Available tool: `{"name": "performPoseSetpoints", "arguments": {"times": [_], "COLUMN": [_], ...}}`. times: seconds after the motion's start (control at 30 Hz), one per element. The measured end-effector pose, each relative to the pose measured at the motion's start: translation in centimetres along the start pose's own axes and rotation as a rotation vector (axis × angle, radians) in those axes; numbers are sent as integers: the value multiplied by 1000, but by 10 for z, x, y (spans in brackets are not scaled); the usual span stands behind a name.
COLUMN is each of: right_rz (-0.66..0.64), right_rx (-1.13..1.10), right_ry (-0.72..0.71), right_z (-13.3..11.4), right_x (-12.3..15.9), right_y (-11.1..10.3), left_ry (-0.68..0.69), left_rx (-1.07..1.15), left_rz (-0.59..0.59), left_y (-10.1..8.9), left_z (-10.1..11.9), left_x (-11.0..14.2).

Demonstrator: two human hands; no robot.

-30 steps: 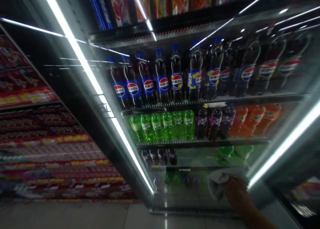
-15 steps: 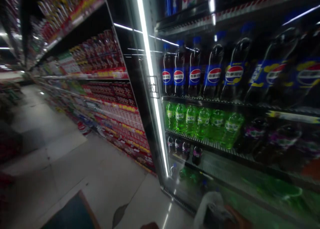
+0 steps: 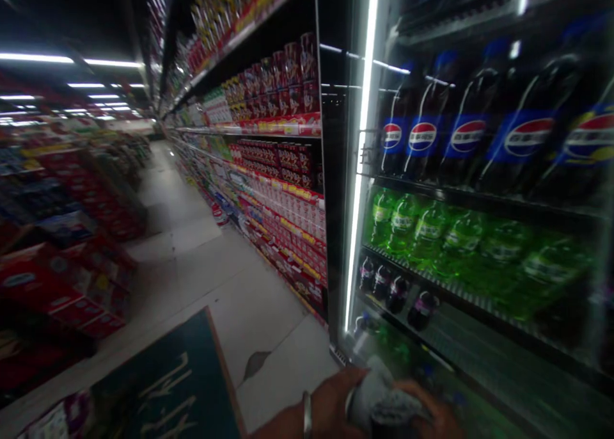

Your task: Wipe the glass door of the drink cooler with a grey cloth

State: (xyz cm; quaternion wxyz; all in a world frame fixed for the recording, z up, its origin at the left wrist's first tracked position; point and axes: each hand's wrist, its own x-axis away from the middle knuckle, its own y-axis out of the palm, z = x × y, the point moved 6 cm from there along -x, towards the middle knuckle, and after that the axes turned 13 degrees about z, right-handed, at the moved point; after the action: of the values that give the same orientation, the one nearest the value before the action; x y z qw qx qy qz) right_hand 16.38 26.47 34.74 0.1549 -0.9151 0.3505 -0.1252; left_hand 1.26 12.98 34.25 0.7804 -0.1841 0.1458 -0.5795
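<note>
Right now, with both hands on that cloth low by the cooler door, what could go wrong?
1. The head points down the aisle, so the grey cloth, gripped by the left hand and right hand, may be worked half unseen.
2. The floor mat lies close behind; its edge could catch a foot.

at the near bottom edge, both hands meet on a crumpled pale grey cloth [image 3: 384, 397]: the left hand [image 3: 330, 404], a metal bangle [image 3: 307, 415] on its wrist, and the right hand [image 3: 432, 413]. just right stands a glass-doored drinks cooler [image 3: 357, 189] with dark cola bottles [image 3: 460, 132] above green soda bottles [image 3: 432, 231]. a dark floor mat [image 3: 167, 381] lies left.
</note>
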Motion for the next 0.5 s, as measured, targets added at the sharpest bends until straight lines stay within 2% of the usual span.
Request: {"name": "performPoseSetpoints", "arguments": {"times": [0.13,0.23,0.37,0.5], "right_rz": [193,273,324,400], "right_rx": [42,70,103,188], "right_ry": [30,7,-62,-169], "right_z": [-59,-101,-138,-158], "right_x": [-5,-13,-29,-54], "right_y": [-7,-3,11,25], "left_ry": [-4,37,-39,-172], "left_rx": [126,164,105,310], "left_rz": [56,131,284,444], "left_y": [-25,-48,-84,-127], "left_z": [34,47,33,8], "left_x": [-14,-19,-24,-22]}}
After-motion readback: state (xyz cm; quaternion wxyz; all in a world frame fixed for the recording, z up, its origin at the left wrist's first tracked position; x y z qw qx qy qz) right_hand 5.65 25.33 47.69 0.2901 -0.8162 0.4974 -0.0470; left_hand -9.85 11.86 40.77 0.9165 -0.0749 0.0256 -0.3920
